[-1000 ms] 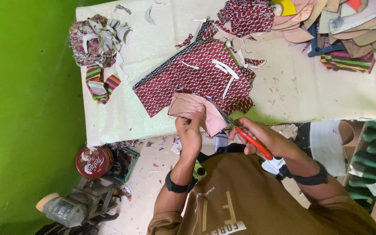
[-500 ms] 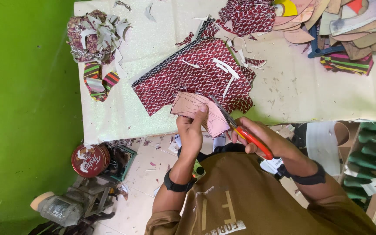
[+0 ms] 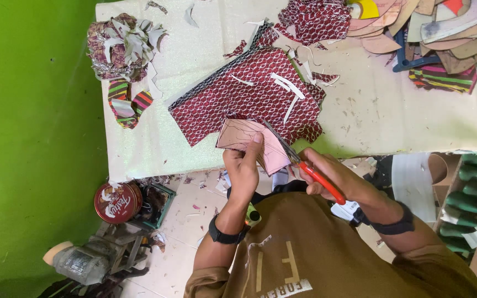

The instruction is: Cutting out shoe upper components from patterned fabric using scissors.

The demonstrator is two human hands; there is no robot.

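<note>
Right now, piece in hand: a pale pink cut piece [image 3: 249,144] backed with red patterned fabric, held up just over the near edge of the table [image 3: 360,118], in front of the person's chest.
Left hand [image 3: 242,168]: fingers pressed together beneath the piece, thumb laid flat on top, pinching it near its lower edge.
Right hand [image 3: 327,175]: fingers curled shut round the red handles of the scissors [image 3: 303,164]; blades angle up into the piece's right edge, whether parted or closed I cannot tell.
Doing it well, as I judge it: keep the pinch close to the cut line so the piece stays taut, turn the piece instead of the blades, and keep the thumb clear of the tips.
Just beyond: a large sheet of red patterned fabric [image 3: 249,91] lies flat on the table with white offcut strips on it.
Farther out: scrap heap [image 3: 120,47] at the table's far left; stacked shaped pieces [image 3: 443,27] at its far right.
Below: a round red tin [image 3: 118,202] on the floor by the green wall.
</note>
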